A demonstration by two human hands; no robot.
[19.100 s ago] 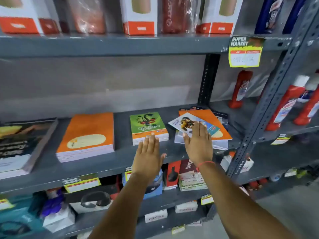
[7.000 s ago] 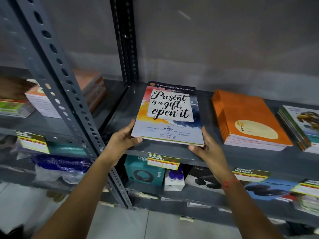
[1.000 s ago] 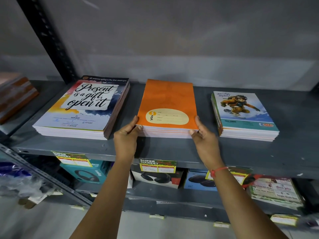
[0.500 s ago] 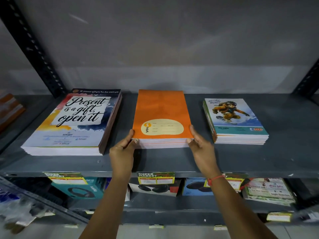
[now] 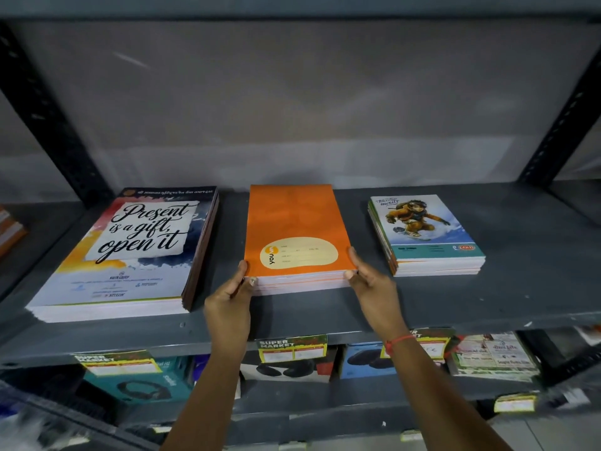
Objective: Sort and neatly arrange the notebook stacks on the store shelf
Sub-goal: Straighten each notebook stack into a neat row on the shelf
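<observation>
The left hand and right hand are clasping the near corners of the orange notebook stack, each grip closing on its front edge. The stack is lying mid-shelf, between the "Present is a gift" stack at the left end and the cartoon-cover stack toward the right.

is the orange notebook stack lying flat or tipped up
Lying flat. The orange notebook stack rests cover-up on the shelf, the left hand and right hand gripping its front corners.
</observation>
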